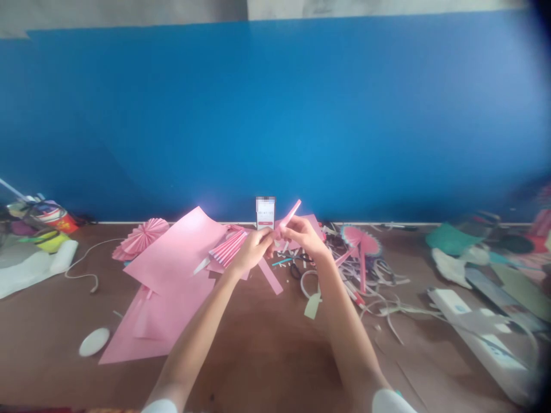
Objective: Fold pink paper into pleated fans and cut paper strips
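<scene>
Above the table's middle, my left hand [253, 248] and my right hand [302, 234] meet, with fingers closed on a narrow pink paper strip [293, 211]. The strip's upper end slants up to the right past my right fingers. A flat pink strip [271, 277] extends below my left hand; whether it is the same piece I cannot tell. Left of my left hand lies a pleated pink paper fan [228, 249]. Dark-handled scissors [295, 271] lie under my hands among small paper scraps. A finished-looking pink rosette with tails [361, 244] rests to the right.
Large pink sheets [185, 252] and another pleated fan [148, 235] lie on the left, near a white disc [93, 342]. A phone [266, 212] stands at the back against the blue wall [275, 115]. Tangled white strips [387, 272] and a power strip [473, 327] lie right.
</scene>
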Tool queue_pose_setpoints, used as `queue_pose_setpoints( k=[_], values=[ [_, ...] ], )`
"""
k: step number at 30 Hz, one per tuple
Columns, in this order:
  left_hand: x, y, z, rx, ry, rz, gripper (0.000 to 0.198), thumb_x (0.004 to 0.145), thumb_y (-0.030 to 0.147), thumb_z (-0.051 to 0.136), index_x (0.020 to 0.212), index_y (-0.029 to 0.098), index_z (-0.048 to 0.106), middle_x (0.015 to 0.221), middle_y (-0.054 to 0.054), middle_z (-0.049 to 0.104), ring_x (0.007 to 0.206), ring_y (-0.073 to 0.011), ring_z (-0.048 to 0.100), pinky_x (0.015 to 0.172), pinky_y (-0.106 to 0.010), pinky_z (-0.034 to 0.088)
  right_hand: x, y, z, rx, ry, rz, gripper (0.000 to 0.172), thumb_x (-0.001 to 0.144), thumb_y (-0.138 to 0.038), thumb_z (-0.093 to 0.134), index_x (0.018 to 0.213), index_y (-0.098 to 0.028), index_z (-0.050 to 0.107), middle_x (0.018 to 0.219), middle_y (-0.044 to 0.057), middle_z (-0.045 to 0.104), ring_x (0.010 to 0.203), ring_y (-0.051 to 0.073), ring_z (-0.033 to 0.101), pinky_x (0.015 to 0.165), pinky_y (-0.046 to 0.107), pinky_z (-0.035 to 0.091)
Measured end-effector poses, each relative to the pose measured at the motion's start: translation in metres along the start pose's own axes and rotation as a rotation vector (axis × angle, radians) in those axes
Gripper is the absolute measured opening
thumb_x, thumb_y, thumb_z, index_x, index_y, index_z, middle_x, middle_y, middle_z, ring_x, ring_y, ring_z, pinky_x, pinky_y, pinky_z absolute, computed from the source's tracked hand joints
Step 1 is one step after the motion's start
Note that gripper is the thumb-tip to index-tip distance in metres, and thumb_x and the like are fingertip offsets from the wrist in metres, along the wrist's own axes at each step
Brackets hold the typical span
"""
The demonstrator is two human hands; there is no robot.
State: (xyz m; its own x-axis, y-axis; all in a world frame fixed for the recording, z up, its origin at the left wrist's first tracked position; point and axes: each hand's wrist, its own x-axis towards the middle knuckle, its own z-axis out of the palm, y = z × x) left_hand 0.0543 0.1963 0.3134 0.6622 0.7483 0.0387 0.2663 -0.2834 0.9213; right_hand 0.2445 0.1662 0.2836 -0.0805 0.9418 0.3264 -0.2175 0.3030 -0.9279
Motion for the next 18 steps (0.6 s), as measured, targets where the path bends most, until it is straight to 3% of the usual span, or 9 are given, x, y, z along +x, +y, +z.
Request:
queue_pose_setpoints(
  k=[18],
  values=[
    [-0.0021,0.0025,0.0013,0.09,0.014,0.006,0.046,0.097,0.058,0.048,0.089,0.016,0.066,0.069,-0.003,0.067,0.062,-0.0158,0.064,0.06,-0.026,0.049,0.0018,0.005,0.0021,-0.094,0.068,0.035,0.043,0.08,-0.058,0.075,0.08,-0.016,0.068,0.067,0.001,0.064,0.059,0.012,0.054,0.058,0.026,0.044]
  ],
)
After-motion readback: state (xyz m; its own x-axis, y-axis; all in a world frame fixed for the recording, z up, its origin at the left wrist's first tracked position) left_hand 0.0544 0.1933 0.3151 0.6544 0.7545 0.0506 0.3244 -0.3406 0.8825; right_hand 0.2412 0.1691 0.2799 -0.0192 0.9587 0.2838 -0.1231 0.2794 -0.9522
